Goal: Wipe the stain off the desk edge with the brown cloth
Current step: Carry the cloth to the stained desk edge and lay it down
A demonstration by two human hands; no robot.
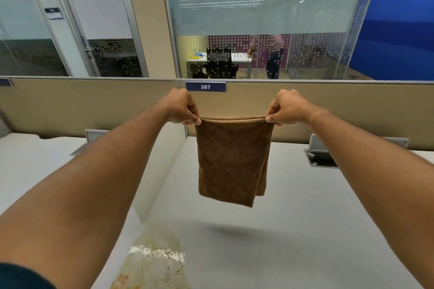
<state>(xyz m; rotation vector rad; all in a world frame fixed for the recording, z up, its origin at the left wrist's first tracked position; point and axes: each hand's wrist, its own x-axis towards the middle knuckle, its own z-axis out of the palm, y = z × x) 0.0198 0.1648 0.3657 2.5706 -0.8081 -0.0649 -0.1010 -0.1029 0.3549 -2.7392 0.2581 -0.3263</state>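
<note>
The brown cloth (232, 159) hangs folded in the air above the white desk (293, 230). My left hand (180, 108) pinches its top left corner and my right hand (286, 108) pinches its top right corner, stretching the top edge flat. A yellowish-brown stain with a white crusty patch (155, 263) lies on the desk's left edge, near the bottom of the view, well below and left of the cloth.
A beige partition (94, 103) with a blue tag reading 387 (205, 87) closes the far side of the desk. An open grey cable hatch (321, 155) sits at the back right. A neighbouring desk (35, 166) lies to the left. Glass walls rise behind.
</note>
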